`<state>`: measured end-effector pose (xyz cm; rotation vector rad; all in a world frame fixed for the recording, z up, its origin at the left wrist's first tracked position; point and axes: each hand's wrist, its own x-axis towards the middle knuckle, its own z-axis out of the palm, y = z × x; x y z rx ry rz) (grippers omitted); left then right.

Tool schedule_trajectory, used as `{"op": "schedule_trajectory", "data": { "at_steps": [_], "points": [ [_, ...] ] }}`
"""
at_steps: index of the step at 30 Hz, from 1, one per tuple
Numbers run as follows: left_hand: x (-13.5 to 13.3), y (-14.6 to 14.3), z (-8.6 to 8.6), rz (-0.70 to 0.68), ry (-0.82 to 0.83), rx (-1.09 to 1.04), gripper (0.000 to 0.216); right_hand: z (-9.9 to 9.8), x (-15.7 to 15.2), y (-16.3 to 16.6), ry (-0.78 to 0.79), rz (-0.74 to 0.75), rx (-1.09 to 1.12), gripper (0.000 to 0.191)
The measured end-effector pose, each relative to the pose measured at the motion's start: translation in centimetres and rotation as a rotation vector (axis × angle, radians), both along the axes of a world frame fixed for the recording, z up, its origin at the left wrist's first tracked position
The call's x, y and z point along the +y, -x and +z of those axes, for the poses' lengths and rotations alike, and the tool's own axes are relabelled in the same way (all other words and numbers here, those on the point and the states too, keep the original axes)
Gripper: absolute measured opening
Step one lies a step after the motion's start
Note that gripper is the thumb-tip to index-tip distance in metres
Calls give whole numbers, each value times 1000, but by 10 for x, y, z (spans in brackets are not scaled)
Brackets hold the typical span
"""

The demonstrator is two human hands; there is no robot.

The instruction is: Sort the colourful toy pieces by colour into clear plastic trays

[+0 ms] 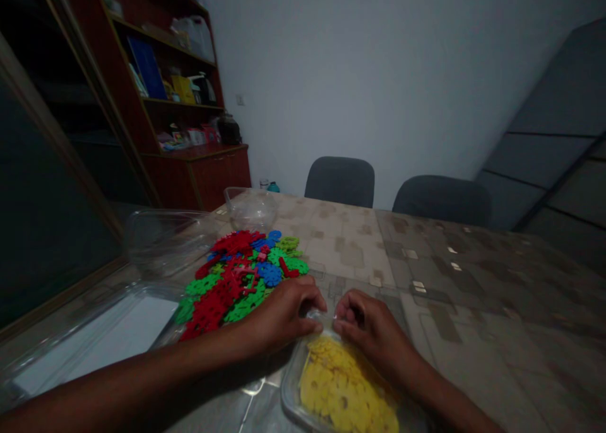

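A clear plastic container (290, 392) full of yellow snowflake-shaped building pieces (345, 389) lies on the table close to me. At its far edge, my left hand (288, 310) pinches the clear plastic rim between thumb and bent fingers. Just to the right, my right hand (367, 319) grips the same edge with its fingers curled in. Whether a lid covers the container is hard to make out. Beyond my left forearm lies a pile of red, green and blue plastic pieces (237, 275).
Clear plastic containers, one round (250, 209) and one larger (165, 237), stand behind the pile. Left of it lies a clear lid or tray (95, 338) with a white sheet. Two grey chairs (339, 179) stand at the table's (350, 250) far side; a wooden cabinet (203, 174) is at back left.
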<state>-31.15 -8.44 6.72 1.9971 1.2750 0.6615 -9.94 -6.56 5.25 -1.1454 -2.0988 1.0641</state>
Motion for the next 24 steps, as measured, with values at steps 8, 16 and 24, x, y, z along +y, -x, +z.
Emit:
{"op": "schedule_trajectory", "data": {
  "at_steps": [8,16,24],
  "points": [
    [10,5,5,-33,105,29,20,-2,-5,-1,-183,76,-67,8],
    [14,11,30,-160,322,-36,13,7,5,-2,-132,111,-155,21],
    [21,-3,18,-117,620,-383,48,5,6,-16,-88,100,-98,32]
  ]
}}
